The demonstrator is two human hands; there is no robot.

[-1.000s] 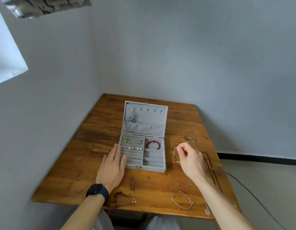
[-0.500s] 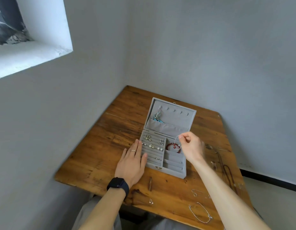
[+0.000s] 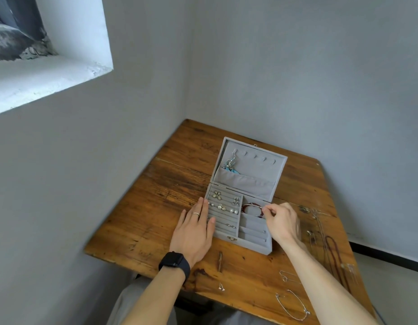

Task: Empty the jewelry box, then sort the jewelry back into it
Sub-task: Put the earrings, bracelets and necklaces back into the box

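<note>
loose pieces wait at the near edge of the worn wooden counter (image 3: 144, 219): a wire bangle (image 3: 293, 306), a hooked earring (image 3: 286, 276) and a pair of tiny studs (image 3: 221, 288). a dark red necklace (image 3: 332, 249) runs near-to-far along the right edge. all of it lies to the right of the box and mostly nearer than the right hand (image 3: 281, 222), which is likely the one to fetch it.

the left hand (image 3: 194, 231), a dark watch (image 3: 174, 262) at its wrist, lies flat with fingers straight on the near-left corner of the grey velvet jewelry box (image 3: 250, 246), steadying it. the right hand sits over the box's right side. its thumb and forefinger are pinched at the far-right compartment, apparently on a thin hoop (image 3: 261, 215) laid over the beaded red bracelet (image 3: 250, 205), though the piece is too fine to be sure.

pearl and flower earrings (image 3: 221, 206) sit in the padded ridges on the left. farthest back, a dangling silver earring (image 3: 229, 163) hangs from a hook in the raised lid. the sorting looks partway done.
</note>
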